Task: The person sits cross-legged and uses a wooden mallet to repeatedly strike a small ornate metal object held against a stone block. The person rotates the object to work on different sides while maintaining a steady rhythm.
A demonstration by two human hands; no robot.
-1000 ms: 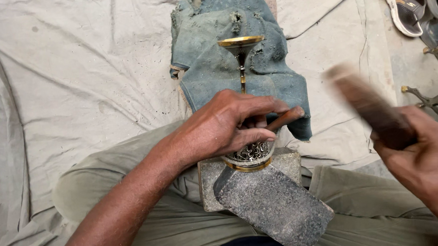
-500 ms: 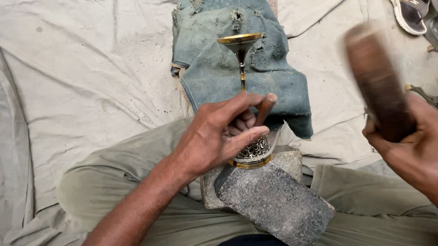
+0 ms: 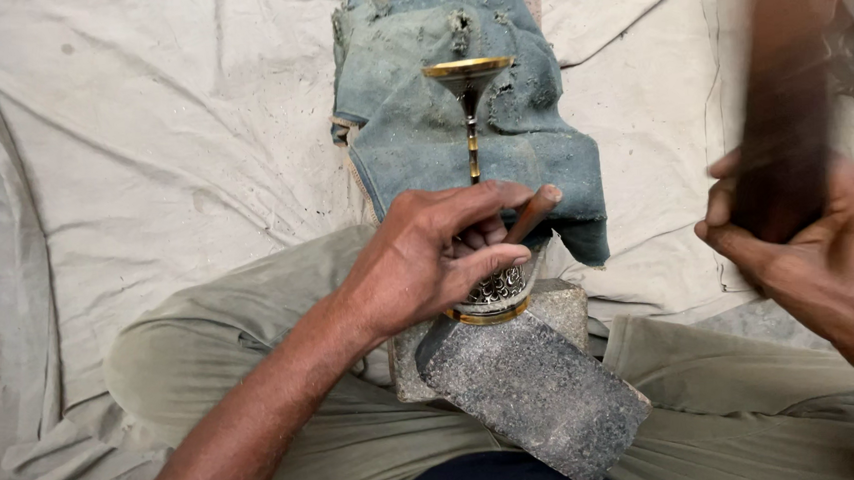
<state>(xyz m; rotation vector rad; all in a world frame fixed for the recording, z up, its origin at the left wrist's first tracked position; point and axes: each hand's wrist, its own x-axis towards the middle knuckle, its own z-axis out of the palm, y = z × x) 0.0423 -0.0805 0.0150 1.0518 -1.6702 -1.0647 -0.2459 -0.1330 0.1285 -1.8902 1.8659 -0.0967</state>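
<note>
On stone block: brass goblet lying sideways, engraved cup, gold rim.

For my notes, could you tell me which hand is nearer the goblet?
Left. The left hand grips the goblet; the right hand is off to the side, holding a mallet.

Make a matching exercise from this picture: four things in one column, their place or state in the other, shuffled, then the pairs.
1. brass goblet
2. dark wooden mallet
3. grey stone block
4. punch tool

A. raised and blurred in the right hand
B. lying on its side over blue cloth
C. pinched in the left hand
D. resting on the person's lap

1-B, 2-A, 3-D, 4-C
</note>
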